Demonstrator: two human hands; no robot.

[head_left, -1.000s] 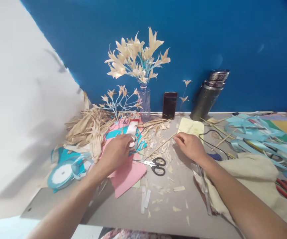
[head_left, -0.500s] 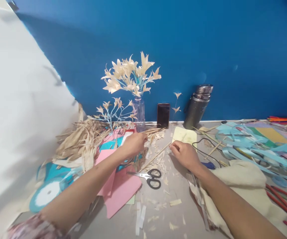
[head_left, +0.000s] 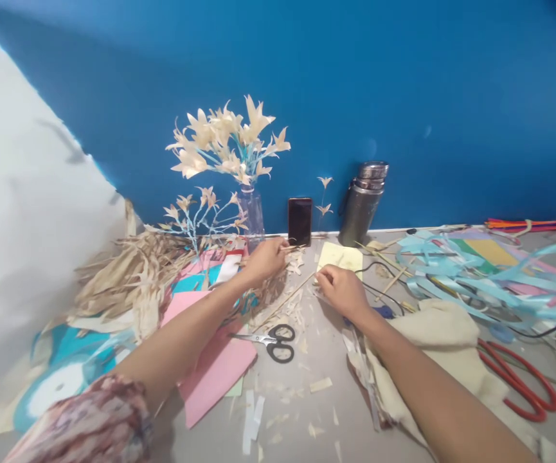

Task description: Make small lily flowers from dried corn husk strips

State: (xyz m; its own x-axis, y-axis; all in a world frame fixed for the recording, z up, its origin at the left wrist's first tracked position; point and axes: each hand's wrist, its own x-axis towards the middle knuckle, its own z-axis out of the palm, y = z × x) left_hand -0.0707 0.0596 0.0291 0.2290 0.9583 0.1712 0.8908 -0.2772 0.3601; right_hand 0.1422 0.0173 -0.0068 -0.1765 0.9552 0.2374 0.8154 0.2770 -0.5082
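Taking the left hand as the centre of a clock, we see a person's two bare hands at a grey table [head_left: 301, 424]. Our left hand [head_left: 264, 262] has moved away from a white roll over the pink sheets, where it was a second ago, and now reaches thin, dry, tan stalks [head_left: 297, 247] before the phone. Its fingers are bent together; we cannot tell whether they hold anything. A sleeve of soft, flower-printed fabric [head_left: 94, 411] has come into view at eight o'clock. Our right hand [head_left: 342, 292], between three and four, stays pinched, thumb and fingertips together on the upper end of a thin straw-coloured stick [head_left: 286, 302], which slants down towards six o'clock.

Also at six lie black-handled metal scissors [head_left: 280, 342] among papery, pale shavings, beside smooth pink sheets [head_left: 217, 379]. At nine is a heap of crinkled, brown-beige dried husks [head_left: 114, 276]. At eleven, a clear ribbed bottle [head_left: 252, 215] holds cream, pointed-petalled flowers [head_left: 232, 138] on blue stems. A dark upright phone [head_left: 299, 222] stands between one and two; a dark cylindrical flask [head_left: 360, 209] with a shiny metal top leans at two. Glossy light-blue ribbon [head_left: 444, 292] loops at three.
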